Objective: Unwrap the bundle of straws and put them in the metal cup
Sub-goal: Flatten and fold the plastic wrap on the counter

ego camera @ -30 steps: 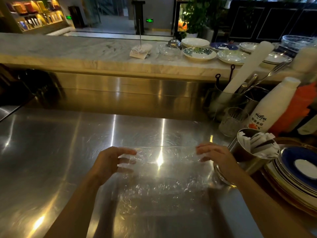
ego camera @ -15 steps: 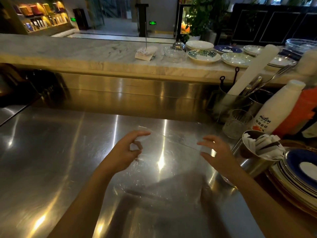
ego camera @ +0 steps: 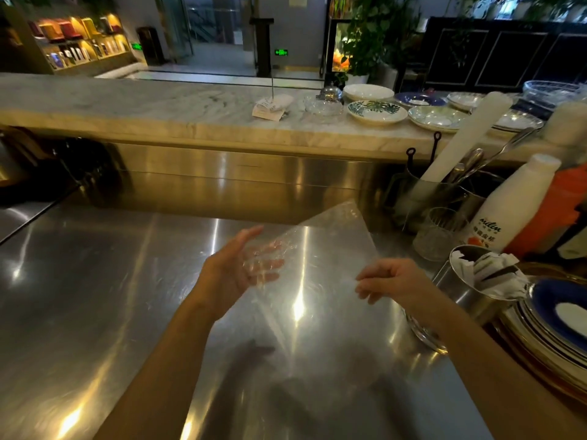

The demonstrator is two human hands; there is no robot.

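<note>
A clear plastic wrap sheet (ego camera: pixel 330 249) is lifted off the steel counter (ego camera: pixel 95 296) and stands tilted between my hands. My left hand (ego camera: pixel 235 268) has its fingers spread against the sheet's crumpled left part. My right hand (ego camera: pixel 394 281) pinches the sheet's right edge. The metal cup (ego camera: pixel 460 287) stands just right of my right hand, with white paper-wrapped straws (ego camera: pixel 489 268) sticking out of its mouth.
A stack of blue-rimmed plates (ego camera: pixel 559 319) sits at the right edge beside the cup. Behind it are a glass (ego camera: pixel 440 233), a white bottle (ego camera: pixel 511 208) and a utensil holder (ego camera: pixel 435 198). Plates (ego camera: pixel 376 111) line the marble ledge beyond.
The wrap was lying flat on the counter; both hands have lifted it, and it now stands tilted with its far corner raised. My left hand turned palm-up against it.
</note>
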